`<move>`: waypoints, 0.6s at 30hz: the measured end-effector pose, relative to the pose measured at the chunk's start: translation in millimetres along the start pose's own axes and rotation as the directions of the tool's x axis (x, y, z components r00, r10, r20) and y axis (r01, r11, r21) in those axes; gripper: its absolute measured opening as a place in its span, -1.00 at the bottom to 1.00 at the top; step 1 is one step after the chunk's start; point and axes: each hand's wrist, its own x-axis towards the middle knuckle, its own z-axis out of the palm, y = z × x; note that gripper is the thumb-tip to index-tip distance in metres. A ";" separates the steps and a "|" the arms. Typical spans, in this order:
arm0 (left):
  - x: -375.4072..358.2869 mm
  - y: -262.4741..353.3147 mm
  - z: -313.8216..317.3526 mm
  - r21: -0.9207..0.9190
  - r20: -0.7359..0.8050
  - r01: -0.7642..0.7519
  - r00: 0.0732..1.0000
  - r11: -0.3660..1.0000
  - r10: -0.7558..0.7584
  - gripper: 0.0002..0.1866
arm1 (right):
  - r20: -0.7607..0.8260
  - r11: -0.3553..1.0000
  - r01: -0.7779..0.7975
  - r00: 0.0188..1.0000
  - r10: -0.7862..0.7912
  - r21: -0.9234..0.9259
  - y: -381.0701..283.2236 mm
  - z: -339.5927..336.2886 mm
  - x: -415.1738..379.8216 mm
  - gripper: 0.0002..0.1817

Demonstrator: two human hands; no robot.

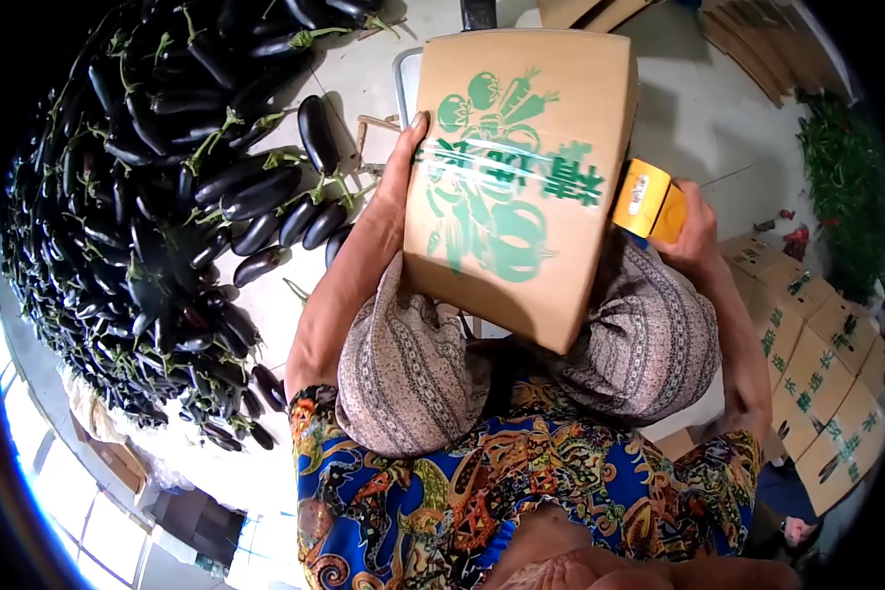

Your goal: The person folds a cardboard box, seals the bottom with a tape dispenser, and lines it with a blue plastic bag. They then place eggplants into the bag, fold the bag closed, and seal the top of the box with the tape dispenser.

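Observation:
A cardboard box (pixel 511 197) printed in green with vegetables and characters stands tilted over my knees. Shiny clear tape runs across its printed face. My left hand (pixel 410 147) is closed on the box's left edge, with the thumb up near the top corner. In my right hand (pixel 694 231) is a yellow tape dispenser (pixel 647 197), held just off the box's right side. The fingers wrap round its far end and partly hide it.
A large heap of eggplants (pixel 157 216) covers the floor on the left, with several loose ones close to my left arm. Stacked printed cartons (pixel 816 383) are at the right. Green peppers (pixel 841 187) lie beyond them, and flat cardboard (pixel 757 44) rests at the top right.

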 end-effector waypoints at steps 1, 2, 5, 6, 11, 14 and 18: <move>11.0 1.7 -3.0 0.004 0.084 0.005 0.996 1.000 -0.005 -0.23 | 0.047 0.998 0.023 0.999 -0.020 -0.066 -10.3 -11.1 6.2 -0.35; 16.4 4.2 -7.1 0.014 0.167 0.009 0.986 1.000 -0.011 -0.21 | 0.091 0.991 0.046 0.995 -0.035 -0.126 -22.5 -21.0 12.7 -0.36; 16.4 15.1 -18.4 0.322 0.066 -0.177 0.984 0.930 0.164 -0.26 | 0.131 0.989 0.037 0.991 -0.019 -0.141 -61.5 -25.1 35.4 -0.40; 19.4 18.1 -26.9 0.444 0.048 -0.264 0.961 0.856 0.272 -0.27 | 0.136 0.986 0.044 0.990 -0.022 -0.160 -72.0 -24.1 41.8 -0.40; -12.3 56.6 8.1 0.786 0.048 -0.362 0.844 0.501 0.535 -0.16 | 0.117 0.964 0.226 0.971 -0.210 -0.140 -106.8 0.5 84.1 -0.40; -17.5 72.5 48.2 0.960 0.164 -0.269 0.750 0.070 0.641 -0.29 | 0.012 0.901 0.390 0.919 -0.395 -0.192 -123.7 26.0 108.8 -0.51; -13.4 86.7 23.6 0.992 0.119 -0.059 0.708 -0.109 0.696 -0.37 | 0.106 0.896 0.380 0.925 -0.365 -0.231 -149.7 41.2 130.3 -0.54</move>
